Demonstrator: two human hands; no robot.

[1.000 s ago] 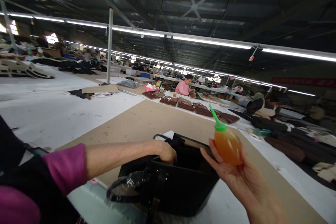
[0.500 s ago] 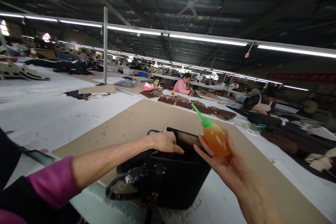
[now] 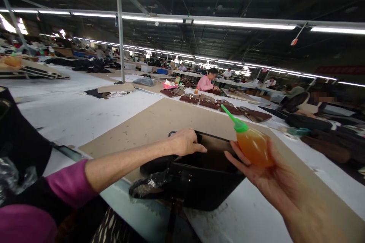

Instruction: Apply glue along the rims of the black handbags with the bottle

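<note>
A black handbag point(image 3: 211, 188) with its top open stands in front of me, its plastic-wrapped handle point(image 3: 149, 186) hanging at the near left side. My left hand point(image 3: 186, 143) is at the bag's top left edge with its fingers curled; what they hold, if anything, is hidden. In my right hand point(image 3: 256, 163) lies a squeeze bottle point(image 3: 253, 146) of orange liquid with a green nozzle pointing up and left. Two fingers of that hand reach out to the bag's right rim.
Brown cardboard point(image 3: 148, 121) covers part of the white table point(image 3: 65, 110). Brown bag pieces point(image 3: 209, 101) lie in a row beyond, near a person in pink point(image 3: 205, 82). Dark material point(image 3: 313, 121) and another person are at the right.
The view has shifted, so most things sit further left or right than before. The bag's opening shows more of its brown inside, and my left hand is higher, at the rim.
</note>
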